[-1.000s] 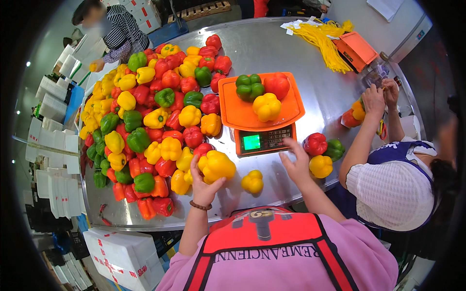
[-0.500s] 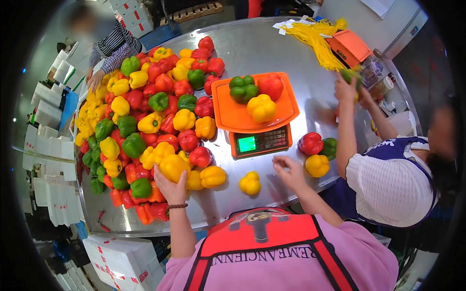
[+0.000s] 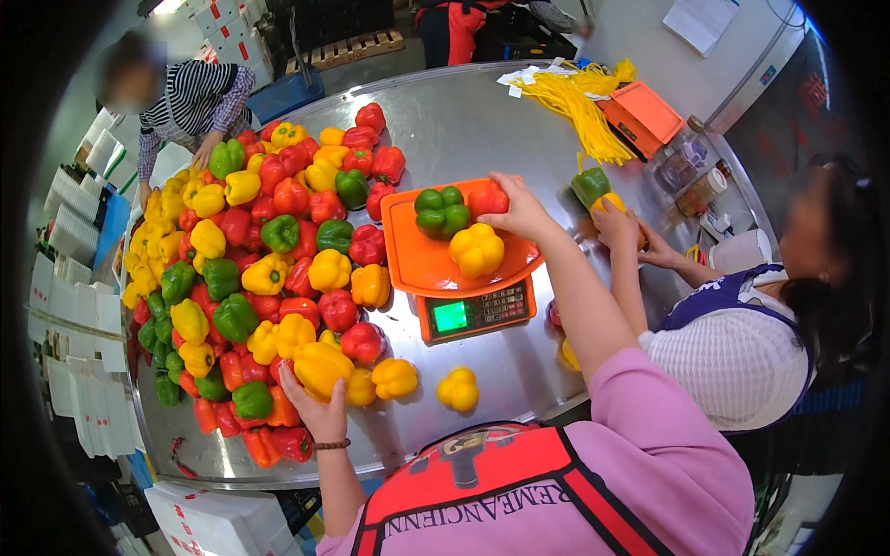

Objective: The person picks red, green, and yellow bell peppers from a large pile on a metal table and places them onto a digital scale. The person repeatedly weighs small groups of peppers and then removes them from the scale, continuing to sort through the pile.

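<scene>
My right hand (image 3: 519, 206) has its fingers around a red bell pepper (image 3: 486, 198) at the right of the scale's orange tray (image 3: 408, 269). Beside it on the tray rest a green bell pepper (image 3: 442, 213) and a yellow bell pepper (image 3: 476, 251). The scale (image 3: 477, 313) under the tray has a lit green display. At the near edge of the pepper pile, my left hand (image 3: 318, 412) cups a large yellow bell pepper (image 3: 323, 369) between thumb and fingers. A single yellow bell pepper (image 3: 458, 389) lies on the metal table between the scale and me.
A big mixed pile of red, yellow and green peppers (image 3: 250, 250) covers the table's left. A co-worker's hand (image 3: 616, 227) at right holds a yellow pepper next to a green one (image 3: 590, 185). Yellow mesh nets (image 3: 579, 111) lie far right. Another person (image 3: 190, 102) stands far left.
My right hand has moved from above the near table up to the tray and closed on the red pepper. My left hand stays at the yellow pepper. The co-worker's hands have come closer to the scale.
</scene>
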A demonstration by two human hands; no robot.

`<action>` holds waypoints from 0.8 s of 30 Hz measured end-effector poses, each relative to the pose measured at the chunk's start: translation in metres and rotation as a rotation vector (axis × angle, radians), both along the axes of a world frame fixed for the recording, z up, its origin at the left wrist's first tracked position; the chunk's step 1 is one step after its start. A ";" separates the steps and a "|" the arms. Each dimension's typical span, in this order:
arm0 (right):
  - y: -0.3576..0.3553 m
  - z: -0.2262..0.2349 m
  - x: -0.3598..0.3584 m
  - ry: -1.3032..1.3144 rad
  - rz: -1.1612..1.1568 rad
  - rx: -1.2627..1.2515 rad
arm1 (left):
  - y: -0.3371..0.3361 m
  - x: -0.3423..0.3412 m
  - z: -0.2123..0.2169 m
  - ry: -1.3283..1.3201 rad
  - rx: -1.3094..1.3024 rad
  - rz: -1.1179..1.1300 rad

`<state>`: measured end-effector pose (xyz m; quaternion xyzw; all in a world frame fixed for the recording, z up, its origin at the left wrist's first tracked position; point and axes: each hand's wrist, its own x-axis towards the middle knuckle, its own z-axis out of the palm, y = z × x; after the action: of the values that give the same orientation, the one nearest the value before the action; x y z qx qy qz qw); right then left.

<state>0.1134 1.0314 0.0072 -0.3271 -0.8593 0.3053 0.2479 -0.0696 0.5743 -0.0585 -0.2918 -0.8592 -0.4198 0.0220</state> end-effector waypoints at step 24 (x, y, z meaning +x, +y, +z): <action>0.050 0.007 -0.022 0.159 0.143 -0.023 | 0.116 0.073 0.018 0.153 -0.058 -0.495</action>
<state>0.0912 1.0813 0.0147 -0.2425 -0.8545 0.3571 0.2889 0.0038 0.6900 -0.0410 -0.5245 -0.7693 -0.3640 -0.0247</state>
